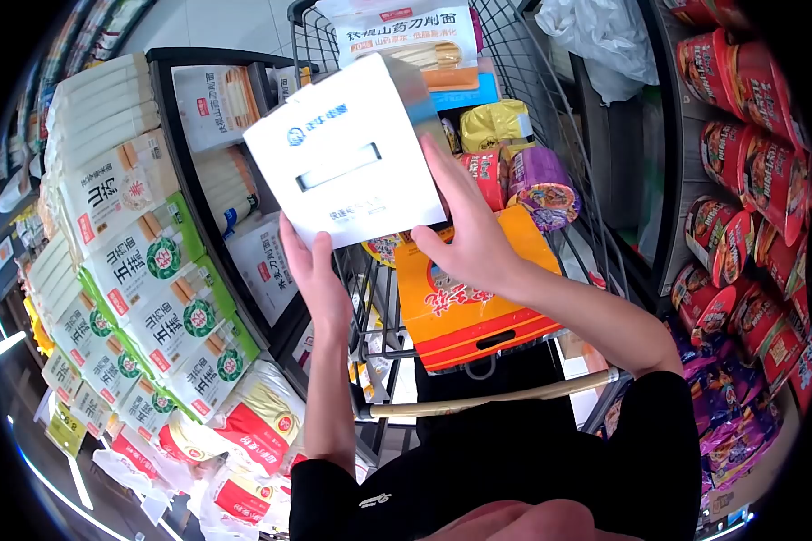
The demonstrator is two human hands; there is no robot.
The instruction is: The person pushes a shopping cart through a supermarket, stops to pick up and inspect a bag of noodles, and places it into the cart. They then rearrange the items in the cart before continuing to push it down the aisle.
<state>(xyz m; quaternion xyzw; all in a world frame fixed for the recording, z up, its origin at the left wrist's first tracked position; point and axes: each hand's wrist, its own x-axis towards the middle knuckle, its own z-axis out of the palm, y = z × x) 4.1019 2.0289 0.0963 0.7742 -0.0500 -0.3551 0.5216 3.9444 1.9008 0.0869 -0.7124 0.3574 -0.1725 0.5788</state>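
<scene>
Between my two hands, above a shopping cart [532,54], is a white carton [361,180] with blue lettering and a slot in its front. My left hand [318,275] supports its lower left corner, the fingers partly hidden beneath. On the right side my right hand [460,221] presses its palm and fingers against the carton. Below in the cart lie an orange carton [478,288] with a handle hole, a purple noodle cup [543,185], a red noodle cup [485,176], a gold packet [496,124] and a white bag of noodles [415,41].
Stacked noodle packs [144,261] fill the shelf on the left, with red and white bags [253,437] below. Red noodle cups [726,153] line the right shelf, above purple packets [726,388]. The cart's handle [496,397] crosses in front of my body. A clear plastic bag [595,41] hangs at upper right.
</scene>
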